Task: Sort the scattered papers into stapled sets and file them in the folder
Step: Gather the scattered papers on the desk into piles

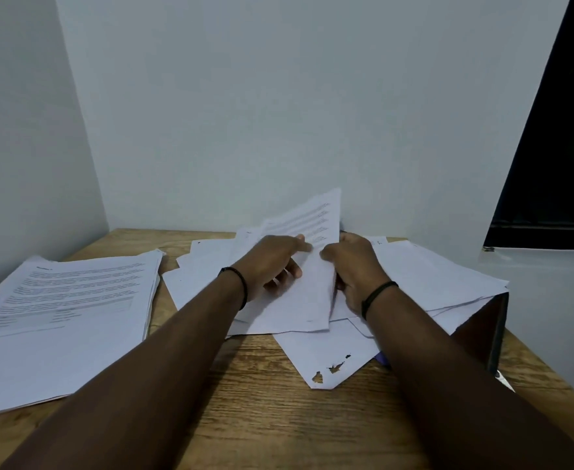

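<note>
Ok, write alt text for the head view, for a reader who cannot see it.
Both hands grip one printed sheet and lift its far end above a loose heap of papers on a wooden desk: left hand on its left edge, right hand on its right. A neater printed stack lies to the left, against a white wall.

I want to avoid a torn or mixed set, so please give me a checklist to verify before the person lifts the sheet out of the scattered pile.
1. Both hands on the sheet: ok. The left hand and right hand pinch the raised sheet at its two sides.
2. Only one sheet in the grip: cannot tell; its underside is hidden.
3. Sheet free of the scattered pile: not ok, its lower part lies on other papers.
4. Place to put it: ok, the sorted stack lies flat at the left.
5. Stapler at hand: cannot tell, none is visible.
6. Folder ready: cannot tell; a dark object is under the pile.
</note>
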